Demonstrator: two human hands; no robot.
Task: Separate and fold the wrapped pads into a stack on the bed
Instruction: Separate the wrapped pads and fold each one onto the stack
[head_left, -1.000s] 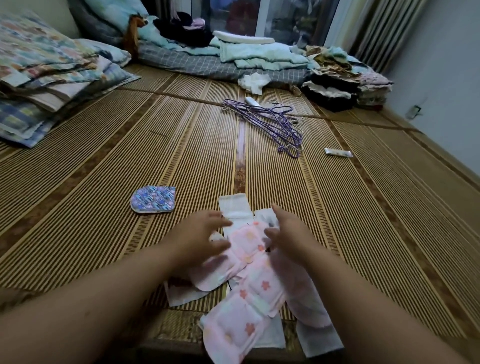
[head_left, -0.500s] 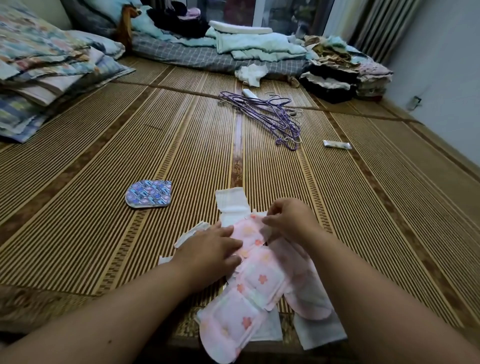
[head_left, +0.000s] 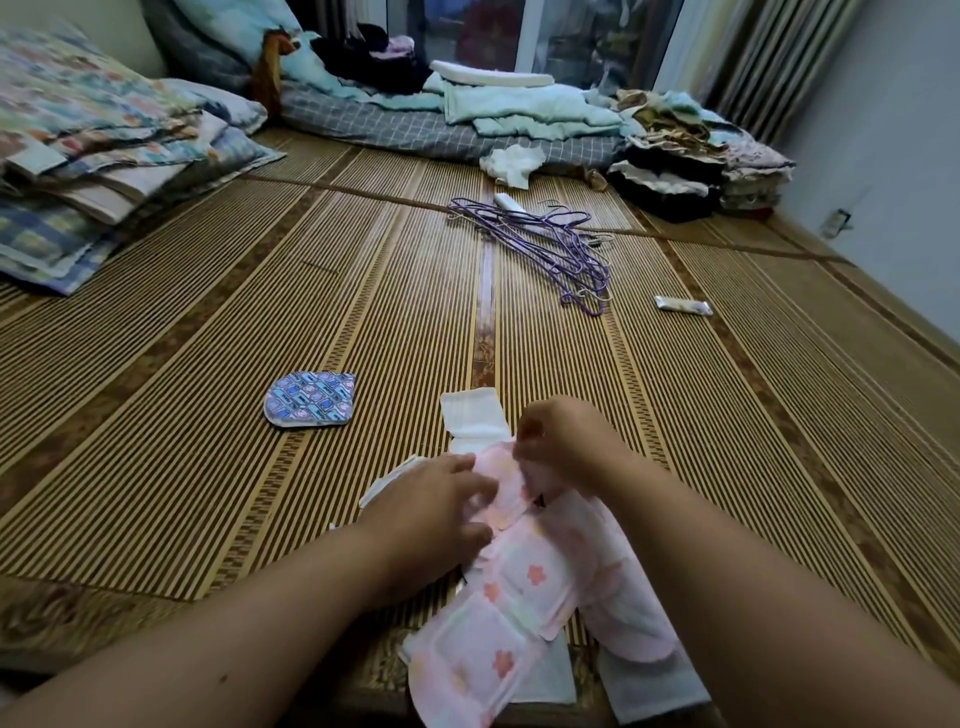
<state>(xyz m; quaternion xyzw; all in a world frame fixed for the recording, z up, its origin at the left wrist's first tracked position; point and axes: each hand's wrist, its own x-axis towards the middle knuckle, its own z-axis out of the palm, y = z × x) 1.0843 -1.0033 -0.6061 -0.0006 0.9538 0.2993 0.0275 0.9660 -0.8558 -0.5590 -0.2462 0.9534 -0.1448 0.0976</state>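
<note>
The right hand (head_left: 561, 441) has its fingers curled and its fingertips drawn together, pinching the far end of the pink wrapped pads (head_left: 519, 587). The end it holds is lifted a little off the bamboo mat (head_left: 208, 364). Just to the left of that pinch the left hand (head_left: 436, 509) lies palm down, its fingers fairly straight and pressing on the same pink wrapper with the thumb alongside its edge. From the grip the pink pads run back toward the person as a joined strip printed with small pink flowers, overlapping a second pale pink piece on the right side. Both reach the near edge of the mat. White pads (head_left: 472, 415) lie just beyond the grip and partly under it, and more white pieces show beneath the near end of the strip. To the left of the grip, apart from it, a single folded pad in a blue patterned wrapper (head_left: 310, 399) lies flat on the mat; its print is too blurred to read. Well beyond the grip lies a tangle of purple hangers (head_left: 561, 249), and to the right of them a small white packet (head_left: 683, 306) whose marking cannot be read. Folded bedding (head_left: 93, 156) is piled far to the left, and folded clothes (head_left: 701, 161) far beyond to the right.
</note>
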